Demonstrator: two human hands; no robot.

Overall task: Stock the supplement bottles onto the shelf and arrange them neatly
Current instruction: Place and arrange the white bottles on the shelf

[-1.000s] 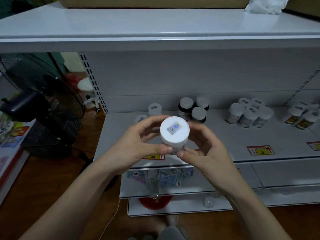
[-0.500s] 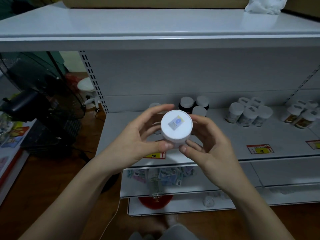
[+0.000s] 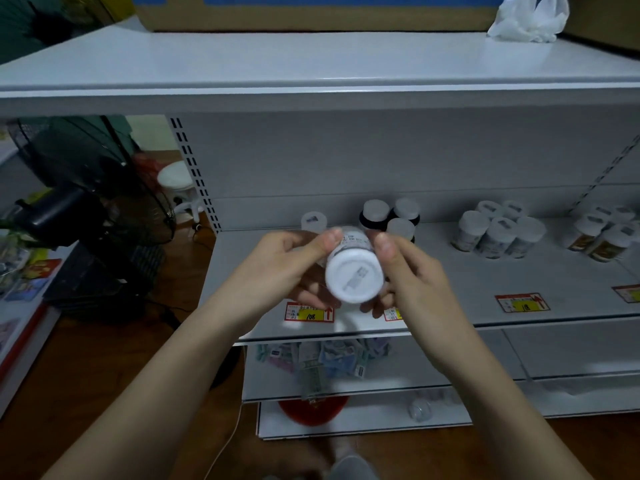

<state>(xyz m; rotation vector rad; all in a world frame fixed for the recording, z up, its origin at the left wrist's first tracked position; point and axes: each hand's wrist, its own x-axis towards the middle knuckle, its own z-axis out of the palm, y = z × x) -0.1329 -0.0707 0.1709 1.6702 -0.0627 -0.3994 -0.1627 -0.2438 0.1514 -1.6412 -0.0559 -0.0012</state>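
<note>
Both hands hold one white bottle [image 3: 353,271] in the air in front of the shelf [image 3: 485,289], tipped so its flat end faces the camera. The left hand [image 3: 287,268] and the right hand [image 3: 412,278] each have their fingers curled round its sides, thumbs on top, so the fingers are clamped on the bottle and not free. This one is not yet stocked.

Beyond the fingers, on the shelf, stand a lone white-capped bottle [image 3: 313,221] at the left, a dark trio [image 3: 389,214] just behind the held bottle, a white cluster [image 3: 497,232] well to the right and another group [image 3: 602,233] at the far right edge. These stand upright in loose bunches, not straight rows, so I judge the stocking partly done and the tidying left. Price tags [image 3: 309,312] sit on the shelf front below the fingers. How many bottles remain to fetch cannot be told
</note>
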